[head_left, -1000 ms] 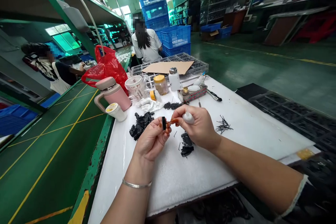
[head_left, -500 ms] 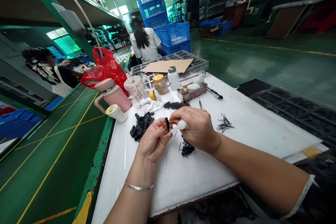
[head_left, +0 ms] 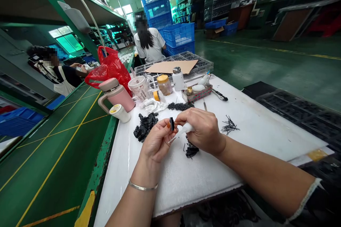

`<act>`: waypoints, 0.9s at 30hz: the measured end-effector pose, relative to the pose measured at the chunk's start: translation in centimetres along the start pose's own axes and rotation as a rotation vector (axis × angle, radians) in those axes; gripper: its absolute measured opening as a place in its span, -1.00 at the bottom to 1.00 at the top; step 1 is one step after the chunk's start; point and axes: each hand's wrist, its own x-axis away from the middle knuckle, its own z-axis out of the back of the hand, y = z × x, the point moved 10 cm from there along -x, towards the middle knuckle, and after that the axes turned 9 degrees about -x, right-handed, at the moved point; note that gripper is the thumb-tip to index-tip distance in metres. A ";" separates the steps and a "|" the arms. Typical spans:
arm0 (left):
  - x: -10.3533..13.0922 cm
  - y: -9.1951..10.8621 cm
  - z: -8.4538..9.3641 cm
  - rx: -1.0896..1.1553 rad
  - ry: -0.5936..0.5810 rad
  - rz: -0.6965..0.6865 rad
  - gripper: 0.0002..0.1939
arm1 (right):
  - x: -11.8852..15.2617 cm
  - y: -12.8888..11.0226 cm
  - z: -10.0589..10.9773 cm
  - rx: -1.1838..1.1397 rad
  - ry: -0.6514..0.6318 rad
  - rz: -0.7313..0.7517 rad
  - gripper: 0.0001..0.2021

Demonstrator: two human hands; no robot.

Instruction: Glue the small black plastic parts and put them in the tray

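Observation:
My left hand (head_left: 158, 140) is closed on a small black plastic part (head_left: 172, 124), pinched upright between thumb and fingers. Close against it, my right hand (head_left: 204, 129) is wrapped round a white squeeze bottle (head_left: 188, 127) whose thin nozzle points down and left. The right fingertips reach to the black part; whether they hold anything else is too small to tell. Beneath the right hand lies a small heap of black parts (head_left: 191, 149). A larger pile of black parts (head_left: 145, 126) sits left of the hands, and thin black pins (head_left: 229, 125) lie scattered to the right.
On the white tabletop (head_left: 213, 173) stand a pink mug (head_left: 121, 95), a small white jar (head_left: 119, 113), a plastic cup (head_left: 138, 87), a yellow-lidded jar (head_left: 164, 85) and a white bottle (head_left: 178, 79). A box (head_left: 197, 92), a knife (head_left: 220, 95) and tiny black pieces (head_left: 181, 106) lie farther back.
The whole view has shifted slightly. The black part in my left hand has turned a little, and both hands stay close together with the squeeze bottle still in my right.

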 end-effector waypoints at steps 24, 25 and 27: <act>0.0 0.4 0.3 -0.051 0.089 -0.026 -0.66 | 0.1 3.6 -1.0 -0.261 -0.060 -0.322 -0.87; 0.0 0.4 0.4 -0.054 0.094 -0.025 -0.65 | 0.3 4.3 -1.1 -0.320 -0.064 -0.380 -0.90; 0.0 0.4 0.6 -0.058 0.111 -0.018 -0.63 | 0.5 5.5 -1.5 -0.428 -0.078 -0.468 -0.93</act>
